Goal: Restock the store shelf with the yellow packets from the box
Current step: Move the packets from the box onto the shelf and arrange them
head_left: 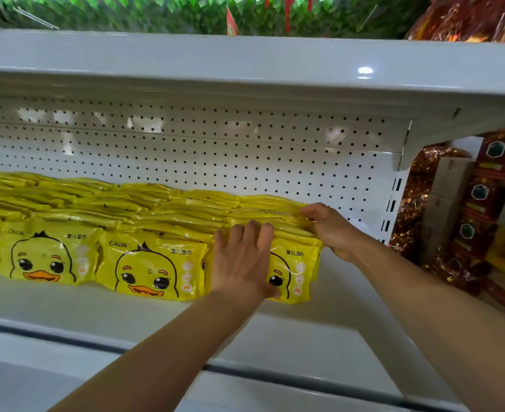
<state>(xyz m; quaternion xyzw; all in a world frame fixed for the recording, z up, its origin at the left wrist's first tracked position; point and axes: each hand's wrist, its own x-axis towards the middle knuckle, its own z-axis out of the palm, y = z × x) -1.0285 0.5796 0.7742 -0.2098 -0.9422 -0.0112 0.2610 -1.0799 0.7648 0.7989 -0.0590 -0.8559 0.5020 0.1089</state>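
- Head view, largest first: a white metal store shelf fills most of the picture, with a white perforated back panel behind it and another white shelf board overhead; the shelf runs from the left edge to a slotted upright on the right
- rows of glossy yellow plastic packets printed with a cartoon duck face stand upright along the shelf, packed front to back from the left edge to near the right end; the box is out of sight
- red and gold foil-wrapped goods and dark red cartons sit beyond the shelf's right end
- green artificial leaves hang along the top
- left hand lies flat, fingers straight and spread, pressing on the front face of the rightmost front packet
- right hand has its fingers curled over the top edges of the rightmost row of packets, gripping them at the row's right side
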